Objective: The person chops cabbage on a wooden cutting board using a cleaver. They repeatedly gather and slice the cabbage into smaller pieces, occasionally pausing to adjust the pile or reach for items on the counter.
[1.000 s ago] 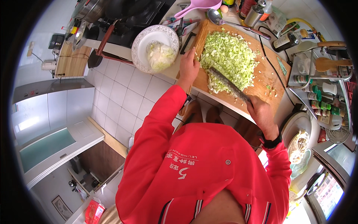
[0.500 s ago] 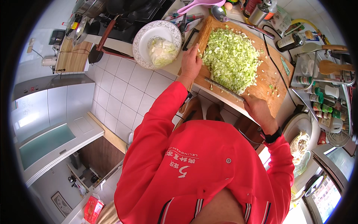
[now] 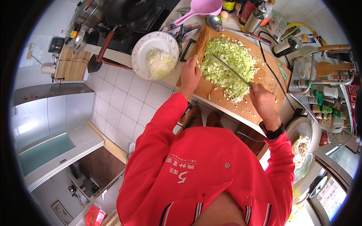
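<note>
A wooden cutting board (image 3: 269, 84) lies on the counter in front of me. Finely chopped pale green cabbage (image 3: 241, 56) is heaped over its left and middle part, with small bits scattered around. My right hand (image 3: 263, 100) is closed round the handle of a kitchen knife (image 3: 230, 70), whose long blade slants across the heap, tip toward the far left. The handle is mostly hidden in my fist. My left hand (image 3: 189, 76) grips the board's left edge, beside the heap; some of its fingers are hard to make out.
Left of the board, a patterned white dish (image 3: 137, 52) holds a clear bag of pale vegetable. A ladle (image 3: 233, 30), a pink strainer (image 3: 200, 9) and bottles line the far side. A black cord (image 3: 269, 66) crosses the board's right side. Spice rack (image 3: 320, 92) at right.
My right hand has raised the knife from the heap's near edge, swinging its blade farther over the chopped cabbage. My left hand has slid slightly nearer along the board's edge. The view has shifted a little.
</note>
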Available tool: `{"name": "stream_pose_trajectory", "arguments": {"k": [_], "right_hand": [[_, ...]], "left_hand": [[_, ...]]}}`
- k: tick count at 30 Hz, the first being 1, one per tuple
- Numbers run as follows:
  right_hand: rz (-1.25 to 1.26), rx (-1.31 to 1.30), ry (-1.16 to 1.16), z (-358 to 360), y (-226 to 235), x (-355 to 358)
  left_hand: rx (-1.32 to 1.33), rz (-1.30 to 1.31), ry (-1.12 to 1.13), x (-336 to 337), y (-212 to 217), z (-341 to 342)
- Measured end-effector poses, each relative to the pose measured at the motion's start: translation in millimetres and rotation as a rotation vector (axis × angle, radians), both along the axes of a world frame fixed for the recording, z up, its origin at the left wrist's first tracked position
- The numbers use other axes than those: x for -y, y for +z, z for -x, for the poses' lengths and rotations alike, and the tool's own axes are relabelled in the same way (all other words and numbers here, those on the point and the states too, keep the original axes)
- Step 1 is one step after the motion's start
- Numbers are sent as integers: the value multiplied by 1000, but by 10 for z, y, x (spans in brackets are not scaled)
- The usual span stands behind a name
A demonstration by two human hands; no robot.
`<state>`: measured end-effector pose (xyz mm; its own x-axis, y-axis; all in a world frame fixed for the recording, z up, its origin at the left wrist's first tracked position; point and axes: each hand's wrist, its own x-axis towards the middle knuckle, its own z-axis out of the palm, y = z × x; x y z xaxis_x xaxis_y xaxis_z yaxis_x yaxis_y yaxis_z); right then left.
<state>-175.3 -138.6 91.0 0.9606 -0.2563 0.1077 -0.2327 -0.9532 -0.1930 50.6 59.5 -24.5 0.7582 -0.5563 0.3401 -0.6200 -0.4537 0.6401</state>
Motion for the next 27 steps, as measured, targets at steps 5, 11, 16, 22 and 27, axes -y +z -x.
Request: {"name": "stream_pose_trajectory", "arguments": {"k": [5, 11, 16, 22, 27], "right_hand": [[-45, -38, -112, -155, -141, -111], [-113, -116, -157, -267, -67, -213], [-189, -43, -221, -292, -80, -179], [-96, -7, -169, -259, 36, -223], [-69, 106, -63, -147, 31, -456]], "left_hand": [[71, 29, 18, 60, -9, 10], [52, 24, 22, 35, -12, 53], [61, 48, 25, 50, -5, 49], [36, 60, 33, 14, -28, 72], [1, 96, 53, 18, -104, 16]]}}
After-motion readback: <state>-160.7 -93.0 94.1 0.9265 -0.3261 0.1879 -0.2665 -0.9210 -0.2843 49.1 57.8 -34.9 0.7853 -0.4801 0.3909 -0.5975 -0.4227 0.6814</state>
